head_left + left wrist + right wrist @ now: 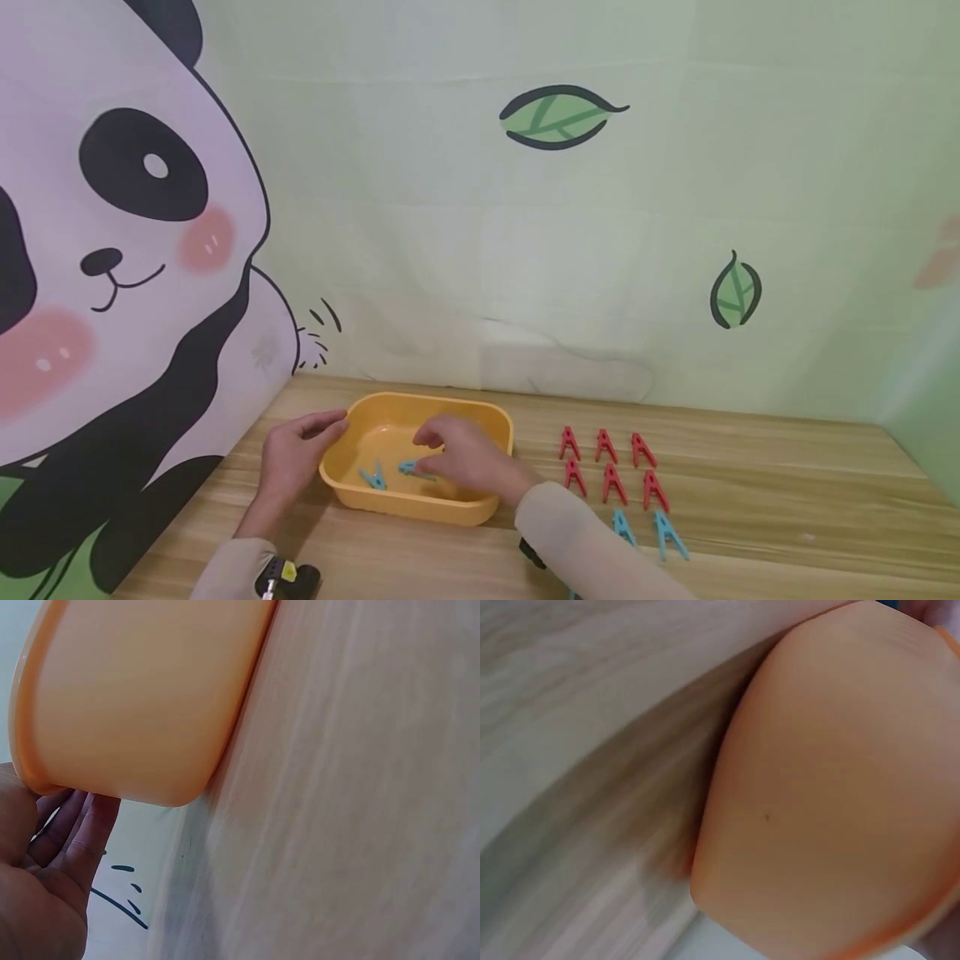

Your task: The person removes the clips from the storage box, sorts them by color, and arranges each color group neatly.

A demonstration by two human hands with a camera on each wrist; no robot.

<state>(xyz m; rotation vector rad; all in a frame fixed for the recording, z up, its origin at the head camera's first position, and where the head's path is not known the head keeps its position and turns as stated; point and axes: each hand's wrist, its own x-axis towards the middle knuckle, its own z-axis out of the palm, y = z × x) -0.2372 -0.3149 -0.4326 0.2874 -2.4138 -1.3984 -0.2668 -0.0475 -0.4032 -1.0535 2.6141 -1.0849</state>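
Note:
A yellow plastic basin stands on the wooden table, with two blue clothespins visible inside: one near the left end, another in the middle. My left hand holds the basin's left end, thumb at the rim and fingers against the outer wall. In the left wrist view, the fingers show beneath the basin's rim. My right hand reaches over the right side into the basin. Its thumb and forefinger are apart, close to the middle clothespin. The right wrist view shows mostly the basin's outer wall.
To the right of the basin, several red clothespins lie in two rows on the table. Blue clothespins lie in front of them, partly hidden by my right sleeve. A wall with a panda picture stands behind.

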